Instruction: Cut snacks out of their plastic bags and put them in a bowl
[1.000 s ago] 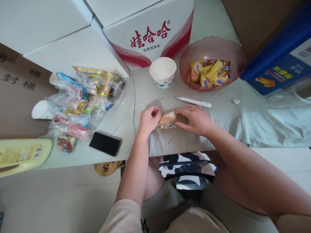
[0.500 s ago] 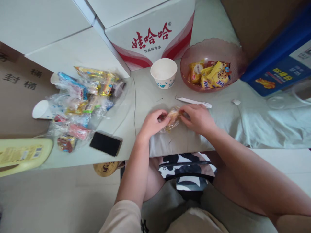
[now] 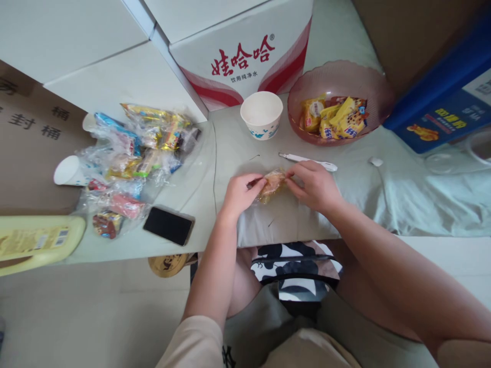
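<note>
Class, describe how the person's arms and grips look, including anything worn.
The left sleeve is short and beige; the right sleeve looks a darker tan. Below them, the left grip and right grip are bare, with no glove, watch or bracelet visible.

The white box (image 3: 245, 56) is showing 娃哈哈 in red, with ® beside it and 饮用纯净水 in smaller dark print below. The brown carton (image 3: 38, 176) is bearing 桶 and, beneath it, 封桶, other characters being cut off at the left. The blue box (image 3: 433, 115), jug (image 3: 38, 243) and yellow packet (image 3: 348, 118) are carrying print too blurred to read surely.
</note>
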